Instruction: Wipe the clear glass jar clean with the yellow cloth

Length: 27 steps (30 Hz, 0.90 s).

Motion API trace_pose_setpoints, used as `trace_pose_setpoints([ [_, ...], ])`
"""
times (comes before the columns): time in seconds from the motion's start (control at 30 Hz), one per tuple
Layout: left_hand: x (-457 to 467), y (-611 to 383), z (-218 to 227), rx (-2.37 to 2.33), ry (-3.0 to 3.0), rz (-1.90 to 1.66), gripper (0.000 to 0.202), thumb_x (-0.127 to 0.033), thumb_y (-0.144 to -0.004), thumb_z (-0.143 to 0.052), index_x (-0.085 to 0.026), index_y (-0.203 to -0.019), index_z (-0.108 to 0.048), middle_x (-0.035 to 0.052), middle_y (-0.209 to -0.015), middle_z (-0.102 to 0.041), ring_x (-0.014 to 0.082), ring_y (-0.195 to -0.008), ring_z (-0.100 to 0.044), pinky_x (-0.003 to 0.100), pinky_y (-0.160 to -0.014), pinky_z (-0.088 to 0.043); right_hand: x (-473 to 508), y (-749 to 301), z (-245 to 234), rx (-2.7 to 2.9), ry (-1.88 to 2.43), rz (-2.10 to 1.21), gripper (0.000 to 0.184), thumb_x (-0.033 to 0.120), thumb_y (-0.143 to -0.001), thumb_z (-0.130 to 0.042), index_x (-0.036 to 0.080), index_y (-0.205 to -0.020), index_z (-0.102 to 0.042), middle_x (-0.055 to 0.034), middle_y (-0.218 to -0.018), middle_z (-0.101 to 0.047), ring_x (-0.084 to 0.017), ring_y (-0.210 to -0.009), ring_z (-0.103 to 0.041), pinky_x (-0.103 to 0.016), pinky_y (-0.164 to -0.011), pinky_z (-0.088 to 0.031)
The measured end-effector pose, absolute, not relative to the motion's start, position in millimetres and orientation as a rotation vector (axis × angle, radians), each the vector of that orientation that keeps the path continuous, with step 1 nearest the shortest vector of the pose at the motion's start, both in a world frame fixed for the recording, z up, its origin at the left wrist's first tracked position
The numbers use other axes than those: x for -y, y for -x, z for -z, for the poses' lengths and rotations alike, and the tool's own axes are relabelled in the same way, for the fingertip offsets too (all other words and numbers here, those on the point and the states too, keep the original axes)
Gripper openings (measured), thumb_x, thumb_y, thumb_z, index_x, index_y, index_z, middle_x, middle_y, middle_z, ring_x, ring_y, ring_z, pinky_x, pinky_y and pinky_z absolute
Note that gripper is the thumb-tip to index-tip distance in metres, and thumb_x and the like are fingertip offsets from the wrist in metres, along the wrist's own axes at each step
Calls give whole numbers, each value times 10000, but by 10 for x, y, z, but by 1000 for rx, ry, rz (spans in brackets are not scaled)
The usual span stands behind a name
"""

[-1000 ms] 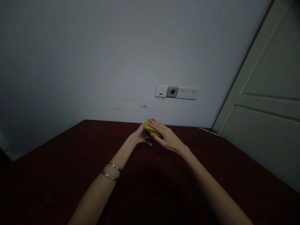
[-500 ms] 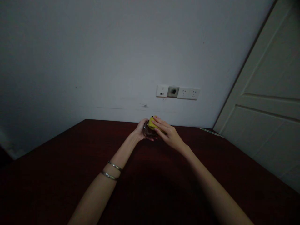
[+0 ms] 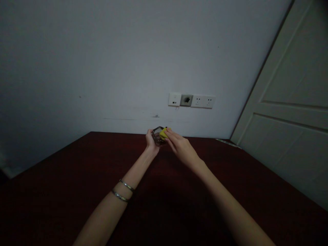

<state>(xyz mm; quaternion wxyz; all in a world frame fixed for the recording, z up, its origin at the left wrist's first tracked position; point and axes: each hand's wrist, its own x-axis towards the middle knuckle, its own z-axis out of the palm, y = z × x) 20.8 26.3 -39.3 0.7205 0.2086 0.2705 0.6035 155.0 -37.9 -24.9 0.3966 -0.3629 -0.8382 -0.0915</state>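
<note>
Dark glass dish point(image 3: 156, 139) is gripped in left hand point(image 3: 150, 140), over the dark-red tabletop point(image 3: 77, 167), near the wall point(image 3: 123, 68). Yellow cloth point(image 3: 163, 133) is pinched in right hand point(image 3: 181, 146), held at dish's right side.

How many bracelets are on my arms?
2, both on the left forearm: one bracelet nearer the left hand, the other bracelet farther up. Any past the picture's bottom edge would be hidden.
</note>
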Motion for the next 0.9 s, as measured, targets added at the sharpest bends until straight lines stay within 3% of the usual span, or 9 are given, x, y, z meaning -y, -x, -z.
trace_pose_setpoints([
  [0.13, -269, -231, 409, -541, -413, -1498, 341, -417, -822, -405, -160, -704, -596, -5, -508, -577, 123, -419, -532, 204, -438, -391, 427, -1443, 252, 2186, 981, 346, 394, 181, -934, -434, 69, -1305, -505, -214, -1376, -485, -290, -1299, -452, -457, -1058, -434],
  [0.33, -312, -261, 444, -472, -368, -1589, 338, -406, -805, -405, -156, -650, -572, 6, -531, -584, 142, -485, -580, 231, -545, -460, 485, -1416, 214, 2307, 920, 289, 538, 264, -851, -613, 81, -1332, -456, -227, -1354, -508, -300, -1272, -486, -461, -1034, -453],
  [0.57, -294, -215, 518, -458, -384, -1509, 364, -399, -799, -384, -143, -623, -576, 60, -528, -590, 203, -502, -593, 329, -588, -508, 559, -1339, 223, 2313, 858, 132, 478, 184, -892, -532, 117, -1355, -430, -202, -1363, -510, -274, -1261, -504, -456, -1022, -457],
  [0.8, -345, -241, 575, -502, -401, -1411, 347, -344, -819, -347, -165, -580, -524, 20, -455, -543, 148, -393, -522, 245, -442, -428, 542, -1456, 115, 2212, 695, -313, 304, 303, -922, -491, 195, -1182, -606, -54, -1091, -702, -176, -962, -666, -332, -867, -523],
  [0.9, -346, -226, 594, -535, -393, -1314, 333, -362, -824, -361, -159, -654, -563, 8, -451, -553, 153, -373, -530, 246, -434, -433, 455, -1605, 76, 2011, 766, -293, 315, 348, -924, -473, 190, -1159, -612, -59, -1070, -707, -178, -916, -672, -322, -819, -532],
])
